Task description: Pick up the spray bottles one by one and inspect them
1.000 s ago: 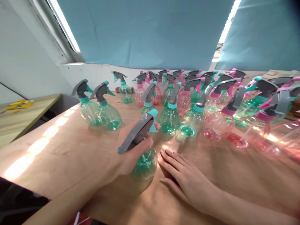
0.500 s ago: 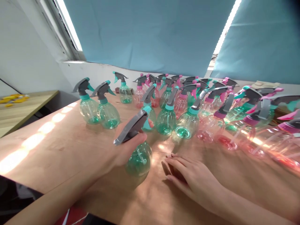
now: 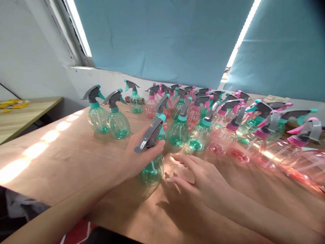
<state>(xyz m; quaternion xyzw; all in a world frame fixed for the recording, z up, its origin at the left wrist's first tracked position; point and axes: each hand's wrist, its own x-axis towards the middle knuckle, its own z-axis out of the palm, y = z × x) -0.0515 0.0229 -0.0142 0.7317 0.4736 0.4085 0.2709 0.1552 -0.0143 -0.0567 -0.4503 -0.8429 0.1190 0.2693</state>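
My left hand (image 3: 142, 149) is wrapped round the neck of a green spray bottle (image 3: 152, 173) with a grey and teal trigger head. The bottle is near the front of the wooden table, its nozzle facing away from me. My right hand (image 3: 200, 173) is just to the right of that bottle, fingers spread apart and curved toward it, with nothing in them. Beyond my hands stand a green spray bottle (image 3: 177, 132) and another green spray bottle (image 3: 199, 137).
Two green bottles stand at the left, one of them a clear green bottle (image 3: 118, 123). Several pink bottles, such as a pink spray bottle (image 3: 223, 135), crowd the right and back. A side table (image 3: 33, 112) with yellow pieces (image 3: 12, 104) is at far left. Blue blinds (image 3: 165, 40) hang behind.
My right hand has moved left and lifted toward the held bottle, its fingers opening. My left hand keeps its grip on the bottle, which is slightly more upright. The view has shifted slightly.
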